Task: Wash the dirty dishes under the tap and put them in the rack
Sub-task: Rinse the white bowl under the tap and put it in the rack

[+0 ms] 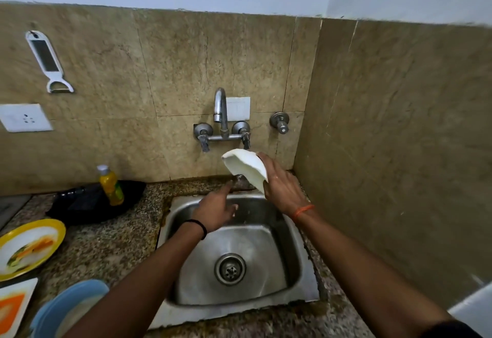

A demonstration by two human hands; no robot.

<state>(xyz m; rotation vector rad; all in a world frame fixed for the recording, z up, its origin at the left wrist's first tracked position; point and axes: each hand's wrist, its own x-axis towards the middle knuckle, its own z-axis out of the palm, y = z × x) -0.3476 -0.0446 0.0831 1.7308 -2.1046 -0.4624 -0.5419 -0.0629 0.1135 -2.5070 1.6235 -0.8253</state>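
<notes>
My right hand [282, 187] grips a white bowl [246, 168] by its rim, tilted on edge above the back of the steel sink [290, 234], just below the right handle of the wall tap [221, 114]. My left hand [217, 211] hovers over the sink's back left part with fingers relaxed, holding nothing. No water stream is visible from the spout. On the counter at the left lie a yellow-rimmed plate [29, 247], a square white and orange plate [13, 305] and a blue plate [69, 308].
A yellow dish-soap bottle [111, 186] stands on a black tray [93, 202] left of the sink. A peeler [48, 60] hangs on the tiled wall above a socket [24, 118]. A side wall closes in the right. A white object [474, 308] shows at lower right.
</notes>
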